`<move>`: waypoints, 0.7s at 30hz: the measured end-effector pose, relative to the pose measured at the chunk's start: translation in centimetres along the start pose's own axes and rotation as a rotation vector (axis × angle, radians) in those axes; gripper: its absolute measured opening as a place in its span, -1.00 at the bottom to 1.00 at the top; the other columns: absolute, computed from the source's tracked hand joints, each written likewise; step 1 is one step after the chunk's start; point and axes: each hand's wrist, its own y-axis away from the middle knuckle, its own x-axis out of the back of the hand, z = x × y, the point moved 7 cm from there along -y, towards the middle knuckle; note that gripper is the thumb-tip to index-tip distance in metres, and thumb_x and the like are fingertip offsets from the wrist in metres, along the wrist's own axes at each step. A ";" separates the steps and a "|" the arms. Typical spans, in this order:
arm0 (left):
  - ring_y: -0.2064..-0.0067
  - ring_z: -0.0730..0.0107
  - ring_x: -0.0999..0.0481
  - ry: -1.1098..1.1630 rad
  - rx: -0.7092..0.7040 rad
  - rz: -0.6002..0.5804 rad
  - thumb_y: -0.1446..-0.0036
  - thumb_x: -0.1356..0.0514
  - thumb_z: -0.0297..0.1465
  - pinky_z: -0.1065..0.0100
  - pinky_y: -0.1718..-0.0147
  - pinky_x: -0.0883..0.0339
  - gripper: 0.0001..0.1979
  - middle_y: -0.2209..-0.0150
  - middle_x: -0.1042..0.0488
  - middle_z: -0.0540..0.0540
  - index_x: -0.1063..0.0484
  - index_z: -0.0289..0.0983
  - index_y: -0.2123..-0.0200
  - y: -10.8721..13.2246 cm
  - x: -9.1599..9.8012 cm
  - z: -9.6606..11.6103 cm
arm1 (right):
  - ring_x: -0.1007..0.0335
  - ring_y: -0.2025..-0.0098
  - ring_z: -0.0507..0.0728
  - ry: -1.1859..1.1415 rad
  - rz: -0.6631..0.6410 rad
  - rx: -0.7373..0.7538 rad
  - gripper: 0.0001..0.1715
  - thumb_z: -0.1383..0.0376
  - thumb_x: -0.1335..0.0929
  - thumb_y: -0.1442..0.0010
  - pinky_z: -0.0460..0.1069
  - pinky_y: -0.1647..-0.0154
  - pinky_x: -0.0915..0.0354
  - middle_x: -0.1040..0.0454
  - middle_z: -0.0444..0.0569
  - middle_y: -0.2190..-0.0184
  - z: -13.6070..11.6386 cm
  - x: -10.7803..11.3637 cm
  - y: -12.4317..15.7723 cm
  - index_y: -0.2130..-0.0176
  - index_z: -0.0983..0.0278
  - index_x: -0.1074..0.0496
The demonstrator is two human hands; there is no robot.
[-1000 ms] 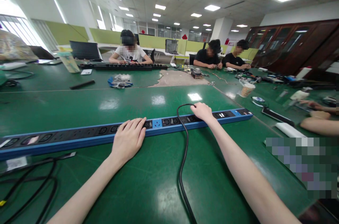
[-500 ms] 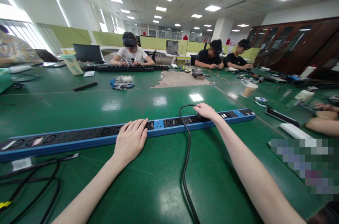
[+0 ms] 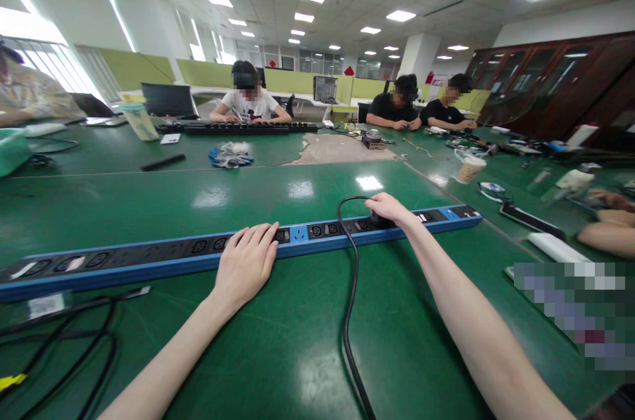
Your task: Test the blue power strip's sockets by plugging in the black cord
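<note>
Misalignment looks the likeliest trouble in the head view: if the black plug (image 3: pixel 379 220) tilts while the right hand (image 3: pixel 389 208) moves it, its contacts could bind or bend in the socket. That hand's fingers are closed around the plug at the right part of the blue-edged power strip (image 3: pixel 163 268); they hide the contact, so I cannot tell whether it is fully in, partly in or just touching. The left hand (image 3: pixel 248 258) is spread palm down on the strip left of the nearer blue socket panel (image 3: pixel 298 233), gripping nothing; were its pressure too light, the strip might slide or twist on the green table (image 3: pixel 297 340). The black cord (image 3: pixel 350 301) arches over the strip and runs to the near edge; a snag there could pull the plug askew.

Counted: one strip, lying from the left edge to the right of centre; one plug; one cord joined to it; two blue socket panels, the other (image 3: pixel 450 213) by the strip's right end; two plastic cups, one far left (image 3: pixel 139 121), one far right (image 3: pixel 469 168); three seated co-workers (image 3: pixel 251 102) along the far side. The cables (image 3: pixel 106 340) at near left overlap too much to count.
</note>
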 end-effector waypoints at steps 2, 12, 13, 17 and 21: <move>-0.29 0.04 -0.46 -0.006 -0.002 -0.002 -0.48 0.01 -0.26 -0.01 -0.32 -0.18 -0.50 -0.28 -0.50 -0.20 -0.35 -0.19 -0.39 0.0 0.0 0.0 | -0.49 0.30 0.15 -0.004 0.006 -0.015 -0.62 0.12 -0.32 -0.25 -0.08 0.31 -0.24 -0.57 -0.03 0.46 0.0 0.0 0.0 0.36 0.30 -0.61; -0.26 0.02 -0.50 0.000 -0.009 0.013 -0.47 0.00 -0.23 -0.04 -0.29 -0.23 -0.48 -0.26 -0.52 -0.22 -0.35 -0.16 -0.40 0.1 -0.1 -0.3 | -0.58 0.11 0.25 0.217 -0.017 -0.061 -0.55 0.10 -0.25 -0.32 -0.02 0.20 -0.30 -0.66 0.14 0.11 0.0 0.0 -0.4 0.14 0.25 -0.65; -0.26 0.03 -0.49 -0.004 -0.011 0.011 -0.47 0.00 -0.24 -0.04 -0.30 -0.23 -0.48 -0.26 -0.52 -0.22 -0.35 -0.17 -0.40 0.1 -0.1 -0.2 | -0.58 0.11 0.25 0.219 -0.023 -0.060 -0.55 0.10 -0.25 -0.32 -0.02 0.19 -0.30 -0.66 0.14 0.11 0.0 -0.1 -0.5 0.14 0.24 -0.65; -0.27 0.03 -0.48 -0.010 -0.019 0.005 -0.47 0.00 -0.24 -0.04 -0.30 -0.23 -0.49 -0.26 -0.51 -0.22 -0.36 -0.20 -0.39 0.1 -0.1 -0.1 | -0.59 0.10 0.26 0.203 -0.037 -0.077 -0.56 0.11 -0.25 -0.32 -0.02 0.19 -0.32 -0.67 0.12 0.12 0.2 -0.2 -0.7 0.15 0.24 -0.66; -0.27 0.02 -0.49 0.001 -0.013 0.015 -0.47 -0.01 -0.23 -0.04 -0.28 -0.24 -0.48 -0.26 -0.52 -0.22 -0.36 -0.19 -0.39 0.0 -0.2 -0.3 | -0.60 0.07 0.28 0.237 -0.023 -0.075 -0.56 0.11 -0.26 -0.32 0.01 0.14 -0.34 -0.66 0.15 0.10 0.0 -0.1 -0.8 0.13 0.23 -0.66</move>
